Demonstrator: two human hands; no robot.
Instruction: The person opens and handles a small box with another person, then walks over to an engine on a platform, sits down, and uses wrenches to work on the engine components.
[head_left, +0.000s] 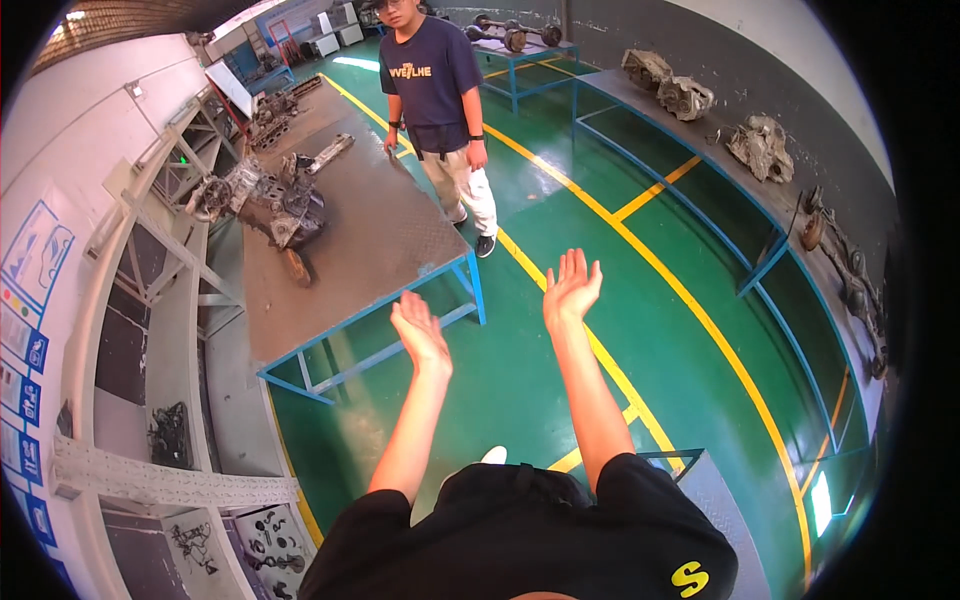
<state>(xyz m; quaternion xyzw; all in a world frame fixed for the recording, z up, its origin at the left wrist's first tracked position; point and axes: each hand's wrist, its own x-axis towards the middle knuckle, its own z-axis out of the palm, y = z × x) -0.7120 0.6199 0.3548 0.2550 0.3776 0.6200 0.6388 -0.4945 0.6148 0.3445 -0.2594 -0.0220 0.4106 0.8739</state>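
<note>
Hands mid-air, co-worker w/ head part-cropped, far metal pts. unclear

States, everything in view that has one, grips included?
Left grip, open, empty
Right grip, open, empty
Blue-framed table, upright, loaded with parts
Engine assembly, grimy, resting on that table
Metal casings, resting on right-hand bench
Co-worker, standing beside the blue-framed table

Brown-topped table, blue frame, ahead left

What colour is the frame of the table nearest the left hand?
The table frame is blue; it shows best in the head view.
</note>
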